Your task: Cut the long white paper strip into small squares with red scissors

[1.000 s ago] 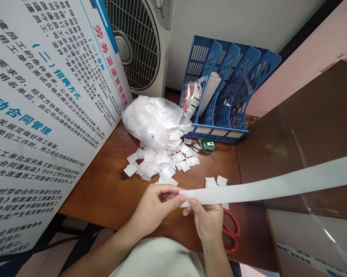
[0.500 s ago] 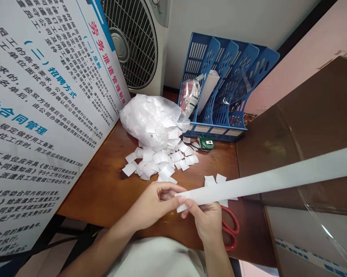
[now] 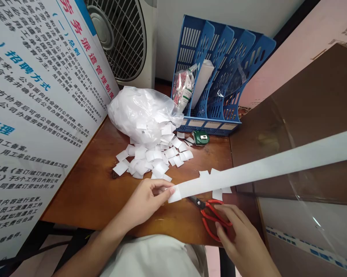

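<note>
My left hand (image 3: 150,202) pinches the near end of a long white paper strip (image 3: 242,172) between thumb and fingers. A short squarish section (image 3: 175,194) at that end looks folded over or doubled. The strip slants up past the right edge of the view. My right hand (image 3: 238,231) has its thumb and fingers on the red handles of a pair of scissors (image 3: 212,219). The dark blades point left, just below the strip; how far they are parted I cannot make out. Several small white paper squares (image 3: 217,194) lie partly under the strip.
A heap of cut paper squares (image 3: 150,156) spills from a clear plastic bag (image 3: 140,109). Behind stand a blue file rack (image 3: 208,119) and a fan (image 3: 118,38); a green tape measure (image 3: 200,137) lies by the rack. A printed board (image 3: 46,96) and brown cardboard (image 3: 277,146) flank the wooden table (image 3: 83,192).
My right hand has let go of the strip and moved right and down onto the scissors, which have shifted and turned. My left hand keeps hold of the strip's end. The view has shifted slightly.
</note>
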A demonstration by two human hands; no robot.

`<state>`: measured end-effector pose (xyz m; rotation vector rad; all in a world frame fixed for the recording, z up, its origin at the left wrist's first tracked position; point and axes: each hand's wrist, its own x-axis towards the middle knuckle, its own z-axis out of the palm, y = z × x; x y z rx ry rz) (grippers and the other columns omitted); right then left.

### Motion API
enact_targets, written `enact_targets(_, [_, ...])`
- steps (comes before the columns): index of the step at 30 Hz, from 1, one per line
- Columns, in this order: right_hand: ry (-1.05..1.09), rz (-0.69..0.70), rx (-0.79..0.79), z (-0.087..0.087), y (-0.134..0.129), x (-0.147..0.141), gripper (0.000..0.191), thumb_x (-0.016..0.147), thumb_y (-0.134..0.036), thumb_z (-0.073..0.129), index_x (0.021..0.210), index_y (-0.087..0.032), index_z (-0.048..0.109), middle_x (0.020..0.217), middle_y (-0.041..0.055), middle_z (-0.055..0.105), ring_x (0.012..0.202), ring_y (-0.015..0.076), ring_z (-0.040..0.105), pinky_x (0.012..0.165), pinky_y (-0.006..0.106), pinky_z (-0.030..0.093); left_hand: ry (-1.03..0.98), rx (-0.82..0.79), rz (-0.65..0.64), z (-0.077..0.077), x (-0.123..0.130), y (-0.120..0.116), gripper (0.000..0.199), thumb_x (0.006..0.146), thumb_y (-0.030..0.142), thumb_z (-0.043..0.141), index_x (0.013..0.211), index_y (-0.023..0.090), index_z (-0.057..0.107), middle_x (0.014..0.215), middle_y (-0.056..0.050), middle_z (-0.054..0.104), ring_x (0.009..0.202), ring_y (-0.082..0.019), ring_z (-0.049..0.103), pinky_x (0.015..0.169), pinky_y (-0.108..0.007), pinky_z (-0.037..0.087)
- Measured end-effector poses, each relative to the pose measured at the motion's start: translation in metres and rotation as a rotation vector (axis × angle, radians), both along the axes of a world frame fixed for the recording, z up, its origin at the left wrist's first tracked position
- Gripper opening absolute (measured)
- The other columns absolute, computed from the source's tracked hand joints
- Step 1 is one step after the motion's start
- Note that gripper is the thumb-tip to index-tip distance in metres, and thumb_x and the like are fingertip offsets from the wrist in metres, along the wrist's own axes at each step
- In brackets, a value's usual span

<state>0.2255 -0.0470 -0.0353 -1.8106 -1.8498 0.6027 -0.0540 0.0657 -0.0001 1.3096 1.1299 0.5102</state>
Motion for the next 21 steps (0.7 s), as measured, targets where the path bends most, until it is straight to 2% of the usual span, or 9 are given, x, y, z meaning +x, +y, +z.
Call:
enact_targets(3, [-0.148, 0.034, -0.107, -0.018, -0.003, 0.003, 0.043, 0.088, -0.011, 0.046, 0.128, -0.023, 0.057, 0.125, 0.0090, 0.061, 0.114, 0.0271, 0.060, 0.096, 0.043, 0.051, -0.012, -0.023, 0.024, 0.002, 0.002, 0.002, 0.035, 0.096, 0.045, 0.064, 0.112, 0.018, 0.079, 0.090, -0.003, 0.075, 0.066, -0.011, 0.059, 0.062, -0.020, 0.048])
enact_targets(6, [-0.219, -0.004, -0.154, -0.028, 0.000, -0.005, 0.042, 0.086, -0.009, 0.044, 0.126, -0.019, 0.055, 0.121, 0.0106, 0.060, 0.112, 0.0274, 0.059, 0.094, 0.044, 0.052, -0.051, -0.009, 0.038, 0.004, 0.003, 0.003, 0.036, 0.097, 0.045, 0.064, 0.114, 0.018, 0.079, 0.090, -0.003, 0.075, 0.068, -0.011, 0.060, 0.063, -0.020, 0.050])
enact_targets(11, [-0.293, -0.092, -0.178, -0.027, 0.005, -0.010, 0.036, 0.080, -0.008, 0.048, 0.114, -0.018, 0.055, 0.112, 0.0108, 0.062, 0.104, 0.0297, 0.058, 0.083, 0.044, 0.053, -0.093, 0.046, 0.097, 0.004, 0.001, 0.003, 0.030, 0.096, 0.042, 0.066, 0.114, 0.021, 0.079, 0.087, -0.002, 0.075, 0.069, -0.009, 0.059, 0.063, -0.018, 0.048])
enact_targets(15, [-0.371, -0.098, -0.117, -0.027, 0.003, -0.007, 0.016, 0.084, -0.022, 0.051, 0.098, -0.021, 0.059, 0.099, 0.0094, 0.064, 0.091, 0.0309, 0.059, 0.071, 0.043, 0.051, -0.112, 0.028, 0.141, 0.006, -0.001, 0.006, 0.031, 0.095, 0.042, 0.068, 0.114, 0.020, 0.079, 0.084, -0.002, 0.074, 0.070, -0.010, 0.061, 0.064, -0.018, 0.049])
enact_targets(18, [-0.217, -0.187, -0.107, -0.025, -0.010, 0.000, 0.020, 0.089, -0.037, 0.055, 0.100, -0.022, 0.061, 0.099, 0.0083, 0.066, 0.084, 0.0268, 0.063, 0.066, 0.037, 0.053, -0.122, 0.026, 0.176, 0.006, -0.003, 0.008, 0.030, 0.094, 0.041, 0.069, 0.111, 0.018, 0.079, 0.083, -0.003, 0.074, 0.069, -0.010, 0.061, 0.064, -0.017, 0.050])
enact_targets(21, [0.174, -0.253, -0.334, -0.018, -0.034, 0.010, 0.035, 0.088, -0.051, 0.065, 0.105, -0.021, 0.061, 0.096, 0.0081, 0.070, 0.083, 0.0229, 0.069, 0.073, 0.029, 0.057, -0.134, 0.052, 0.213, 0.005, -0.004, 0.008, 0.028, 0.094, 0.040, 0.070, 0.108, 0.018, 0.078, 0.085, -0.004, 0.074, 0.073, -0.011, 0.064, 0.065, -0.017, 0.052])
